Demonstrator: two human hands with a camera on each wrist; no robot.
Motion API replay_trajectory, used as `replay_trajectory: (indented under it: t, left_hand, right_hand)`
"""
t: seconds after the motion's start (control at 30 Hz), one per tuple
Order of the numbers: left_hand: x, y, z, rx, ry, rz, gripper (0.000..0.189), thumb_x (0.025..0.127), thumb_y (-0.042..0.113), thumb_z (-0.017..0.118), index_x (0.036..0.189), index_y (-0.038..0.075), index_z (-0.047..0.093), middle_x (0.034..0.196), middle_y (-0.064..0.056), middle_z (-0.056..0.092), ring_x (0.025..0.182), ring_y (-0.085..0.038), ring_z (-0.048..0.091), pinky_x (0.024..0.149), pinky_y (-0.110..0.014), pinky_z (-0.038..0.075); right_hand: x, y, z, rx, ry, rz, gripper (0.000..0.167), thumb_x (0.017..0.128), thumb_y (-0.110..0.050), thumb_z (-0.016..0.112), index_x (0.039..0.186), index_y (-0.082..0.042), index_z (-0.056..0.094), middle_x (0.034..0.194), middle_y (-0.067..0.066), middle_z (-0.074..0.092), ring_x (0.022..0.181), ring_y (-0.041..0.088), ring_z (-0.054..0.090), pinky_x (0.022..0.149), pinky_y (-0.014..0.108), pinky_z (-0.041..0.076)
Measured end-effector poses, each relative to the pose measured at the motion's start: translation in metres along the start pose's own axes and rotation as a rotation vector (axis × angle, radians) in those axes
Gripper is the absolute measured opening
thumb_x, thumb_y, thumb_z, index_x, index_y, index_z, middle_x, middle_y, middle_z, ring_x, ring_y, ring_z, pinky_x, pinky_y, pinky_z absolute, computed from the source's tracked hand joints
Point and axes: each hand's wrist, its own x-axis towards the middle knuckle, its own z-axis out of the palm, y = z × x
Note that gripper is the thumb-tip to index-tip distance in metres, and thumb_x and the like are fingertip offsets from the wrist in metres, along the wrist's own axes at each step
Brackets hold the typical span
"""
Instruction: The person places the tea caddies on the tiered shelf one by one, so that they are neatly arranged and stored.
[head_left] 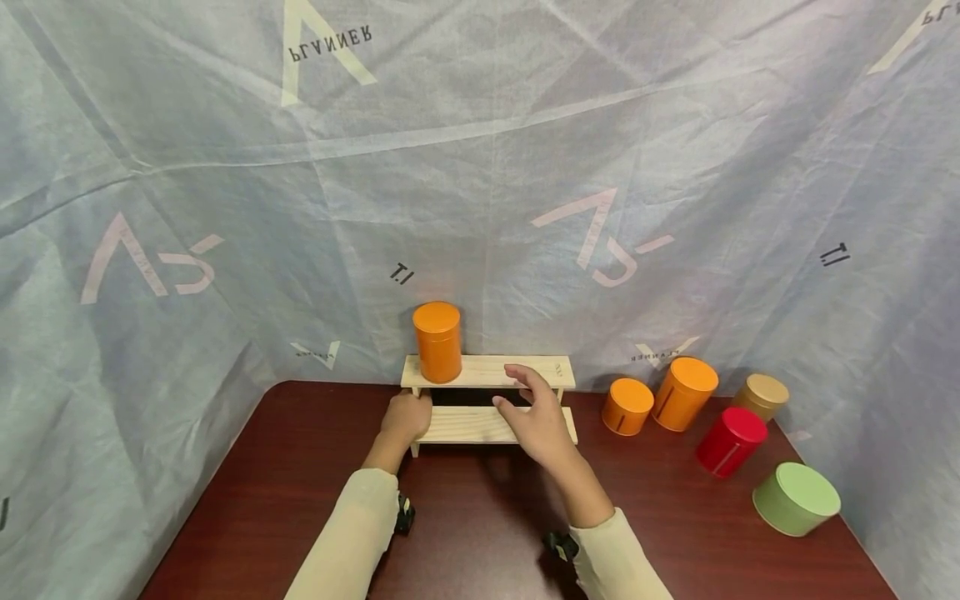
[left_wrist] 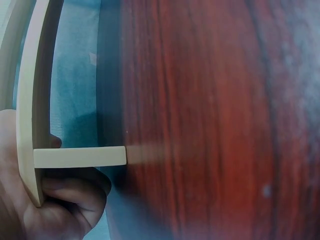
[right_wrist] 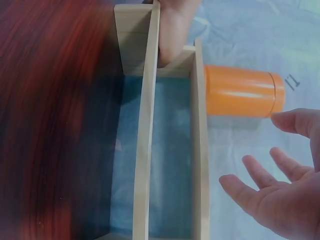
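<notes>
A grey printed cloth [head_left: 487,200] hangs behind a dark red table [head_left: 465,525]. Near its back edge stands a two-step wooden shelf [head_left: 487,371], an upright orange can [head_left: 439,350] near the top board's left end. The left hand [head_left: 407,418] grips the lower board's left end, fingers curled round it; the right hand [head_left: 542,427] hovers by the shelf's right half, fingers spread wide. Toward the table's back right corner are two more orange tins [head_left: 684,400], a gold tin [head_left: 761,397] and a red tin [head_left: 731,444]; a green tin [head_left: 797,500] sits by the right edge.

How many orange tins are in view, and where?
3: a tall tin at left on the upper shelf; a short tin and second tall tin on the table, right of the shelf.
</notes>
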Motion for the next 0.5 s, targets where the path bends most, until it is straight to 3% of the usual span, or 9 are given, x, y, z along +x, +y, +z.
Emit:
replay_trajectory:
  t: [0.3,0.5]
  left_hand:
    - [0.0,0.0,0.0,-0.006,-0.02,0.015,0.061,0.114,0.037,0.026,0.156,-0.002,0.046,0.137,-0.028,0.06,0.102,-0.04,0.068,0.086,-0.051,0.058]
    - [0.0,0.0,-0.001,-0.024,-0.015,-0.007,0.062,0.113,0.038,0.026,0.155,-0.003,0.047,0.139,-0.027,0.06,0.109,-0.042,0.067,0.091,-0.053,0.058]
  right_hand:
    - [-0.008,0.002,-0.009,-0.032,0.022,0.019,0.052,0.097,-0.01,0.076,0.145,-0.006,0.059,0.148,0.015,0.062,0.143,0.032,0.054,0.12,0.054,0.043]
    - [-0.01,0.004,-0.02,-0.071,0.043,0.009,0.051,0.096,-0.011,0.077,0.144,-0.008,0.06,0.147,0.016,0.063,0.142,0.034,0.055,0.119,0.055,0.044]
